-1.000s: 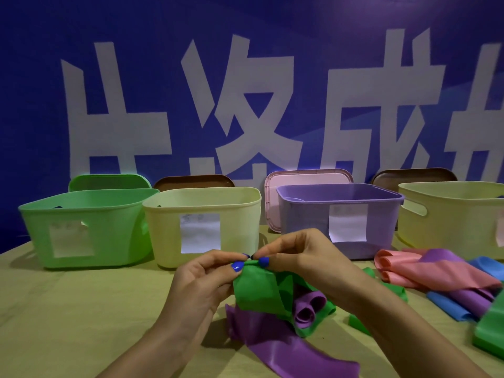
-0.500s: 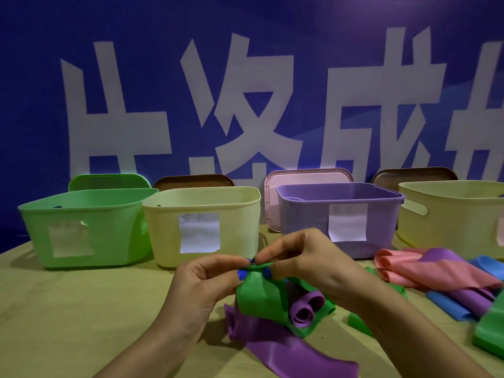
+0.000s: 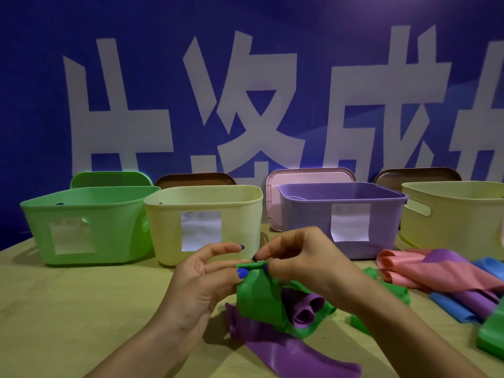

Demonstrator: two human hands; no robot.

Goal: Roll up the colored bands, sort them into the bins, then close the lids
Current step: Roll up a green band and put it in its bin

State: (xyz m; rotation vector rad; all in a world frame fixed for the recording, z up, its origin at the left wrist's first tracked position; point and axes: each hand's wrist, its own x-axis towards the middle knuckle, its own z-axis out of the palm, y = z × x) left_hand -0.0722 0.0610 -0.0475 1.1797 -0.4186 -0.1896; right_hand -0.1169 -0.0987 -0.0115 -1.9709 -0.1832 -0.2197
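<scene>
Two hands (image 3: 207,285) pinching green band (image 3: 259,298) (top edge rolled), glossy, creased

Four bins (image 3: 201,225) stand in a row across the back of the bench (image 3: 68,309), a lid (image 3: 311,178) propped behind each. In front, both hands (image 3: 300,263) meet at centre over a band (image 3: 259,298), which lies on another band (image 3: 294,353). Loose bands (image 3: 441,271) are piled to the right, before the right-hand bins.

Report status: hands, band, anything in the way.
Left hand and right hand both pinch green band top edge. Roll barely begun. Purple band lies underneath.
</scene>
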